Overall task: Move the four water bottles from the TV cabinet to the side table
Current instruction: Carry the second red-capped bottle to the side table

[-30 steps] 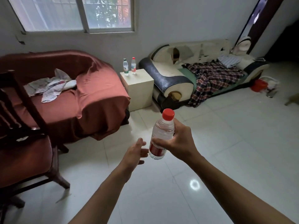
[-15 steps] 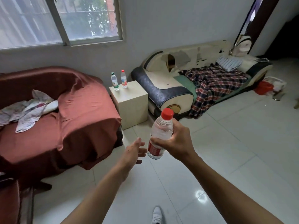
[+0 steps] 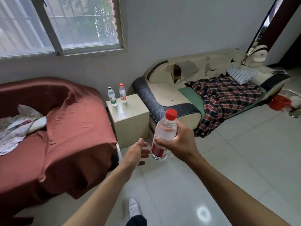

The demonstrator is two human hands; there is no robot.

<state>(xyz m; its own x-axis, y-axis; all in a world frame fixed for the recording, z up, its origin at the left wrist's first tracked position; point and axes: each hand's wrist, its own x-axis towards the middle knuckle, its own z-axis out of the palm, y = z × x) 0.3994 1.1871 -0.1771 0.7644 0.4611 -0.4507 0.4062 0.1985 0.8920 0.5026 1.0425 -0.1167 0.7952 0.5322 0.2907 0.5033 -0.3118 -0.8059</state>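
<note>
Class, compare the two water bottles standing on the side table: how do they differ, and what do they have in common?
The left bottle has a dark green cap; the right bottle has a red cap. The left bottle carries a green label, the right bottle a red-and-white one. The left bottle stands nearer the front of the side table; the right bottle stands further back, towards the wall. Both are clear plastic, upright, capped and close together but apart.

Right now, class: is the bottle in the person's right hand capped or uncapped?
Capped. A red cap sits on the neck of the bottle that the right hand grips around its middle.
</note>
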